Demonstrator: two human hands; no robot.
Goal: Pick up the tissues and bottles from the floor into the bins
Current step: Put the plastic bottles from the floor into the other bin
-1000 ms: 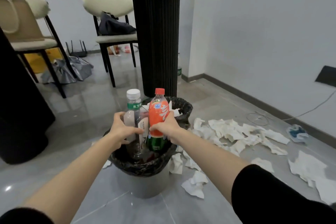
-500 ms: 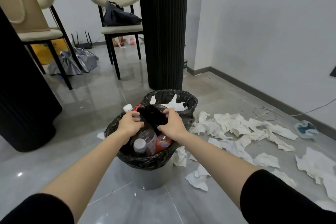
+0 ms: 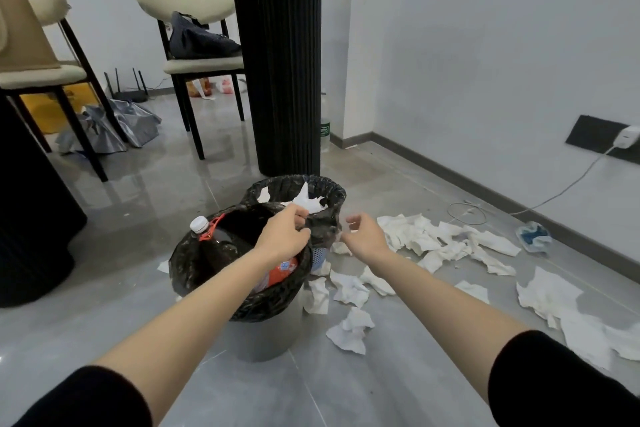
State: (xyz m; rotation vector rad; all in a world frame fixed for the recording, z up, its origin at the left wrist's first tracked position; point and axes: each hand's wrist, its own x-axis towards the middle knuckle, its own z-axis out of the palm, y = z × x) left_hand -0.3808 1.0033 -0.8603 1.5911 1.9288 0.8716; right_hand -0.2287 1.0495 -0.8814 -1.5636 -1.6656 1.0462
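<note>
Centre frame: my left grip [image 3: 282, 236] pinches the black plastic bin liner [image 3: 320, 230]; my right grip [image 3: 363, 236], released and empty, is nearer the crumpled white tissues [image 3: 426, 239] strewn to its right.

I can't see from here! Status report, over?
Left grip pinches bin liner, right grip open, empty. Bottles in near bin. Tissues litter floor nearby.

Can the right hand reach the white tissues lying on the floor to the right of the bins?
Probably yes. The right hand holds nothing and hovers just beside the tissues; nothing stands between them.
</note>
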